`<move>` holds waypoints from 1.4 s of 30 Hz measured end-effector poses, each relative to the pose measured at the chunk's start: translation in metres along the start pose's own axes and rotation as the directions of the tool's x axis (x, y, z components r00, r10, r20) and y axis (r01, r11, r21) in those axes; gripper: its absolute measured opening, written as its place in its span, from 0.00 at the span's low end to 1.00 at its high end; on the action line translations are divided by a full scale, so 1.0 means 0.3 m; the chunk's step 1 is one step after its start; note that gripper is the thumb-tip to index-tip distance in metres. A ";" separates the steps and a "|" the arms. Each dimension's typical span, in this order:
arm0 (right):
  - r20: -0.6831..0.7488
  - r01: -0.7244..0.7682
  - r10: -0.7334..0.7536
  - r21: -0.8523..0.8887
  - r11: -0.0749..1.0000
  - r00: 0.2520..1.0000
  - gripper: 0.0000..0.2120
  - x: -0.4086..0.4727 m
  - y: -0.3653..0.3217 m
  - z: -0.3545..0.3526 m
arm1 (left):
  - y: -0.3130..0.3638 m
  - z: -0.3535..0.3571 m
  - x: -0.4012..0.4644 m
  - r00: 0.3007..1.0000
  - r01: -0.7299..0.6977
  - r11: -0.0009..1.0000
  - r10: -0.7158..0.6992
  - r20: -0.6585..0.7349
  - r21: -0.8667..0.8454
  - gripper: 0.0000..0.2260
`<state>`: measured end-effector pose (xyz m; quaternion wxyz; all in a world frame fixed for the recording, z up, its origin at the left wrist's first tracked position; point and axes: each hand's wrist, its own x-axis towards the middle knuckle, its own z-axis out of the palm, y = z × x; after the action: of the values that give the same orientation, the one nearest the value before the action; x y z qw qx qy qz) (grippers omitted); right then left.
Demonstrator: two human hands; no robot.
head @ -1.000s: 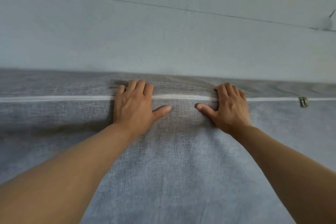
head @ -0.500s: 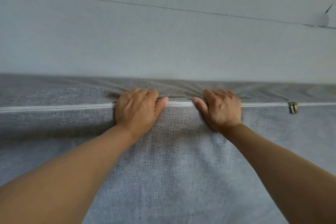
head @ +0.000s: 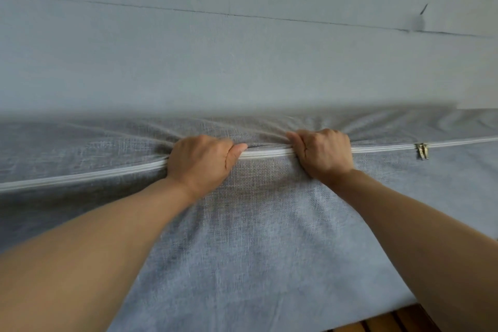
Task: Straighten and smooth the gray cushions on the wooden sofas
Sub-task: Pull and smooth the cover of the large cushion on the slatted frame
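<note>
Head view: a pale blue-grey wall (head: pixel 242 62) with a thin dark horizontal line fills the upper half. Below it lies a grey woven fabric cushion (head: pixel 256 250), with a white zipper (head: pixel 80 176) running along its far edge and a metal zipper pull (head: pixel 421 150) at right. The left hand (head: pixel 200 163) and right hand (head: pixel 324 153), fingers curled, each grip bunched fabric at the zipper. Wooden slats (head: pixel 398 322) show at bottom right.

A: Where do I find free room along the far edge?

B: I see open gray woven cushion fabric (head: pixel 256 264) between the forearms. The pale blue-gray wall (head: pixel 242 62) blocks passage behind; the metal zipper pulls (head: pixel 421 150) sit right.
</note>
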<state>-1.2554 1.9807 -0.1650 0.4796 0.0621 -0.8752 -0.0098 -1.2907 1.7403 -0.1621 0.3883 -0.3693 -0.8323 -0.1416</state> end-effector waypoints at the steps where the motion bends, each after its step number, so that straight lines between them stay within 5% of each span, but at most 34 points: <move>1: -0.005 0.000 0.000 0.007 1.000 1.000 0.25 -0.008 -0.008 -0.022 | 0.014 -0.018 -0.010 1.000 -0.004 1.000 0.004 0.007 -0.002 0.21; 24: 0.037 0.085 -0.088 0.068 0.994 0.995 0.24 -0.138 -0.043 -0.298 | 0.214 -0.225 -0.122 0.999 -0.028 0.999 0.027 0.046 0.018 0.23; 36: 0.001 0.074 -0.074 0.054 0.996 0.997 0.22 -0.101 -0.020 -0.203 | 0.142 -0.148 -0.081 0.999 -0.032 0.999 0.032 0.031 0.004 0.24; 42: 0.008 -0.015 0.015 0.028 0.999 1.000 0.22 -0.069 -0.045 -0.077 | 0.086 -0.040 -0.024 0.995 0.093 0.977 -0.083 -0.058 0.192 0.17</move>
<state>-1.2236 1.9707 -0.1709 0.4753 0.0621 -0.8776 0.0058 -1.2625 1.7481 -0.1609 0.4364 -0.2888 -0.8478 -0.0858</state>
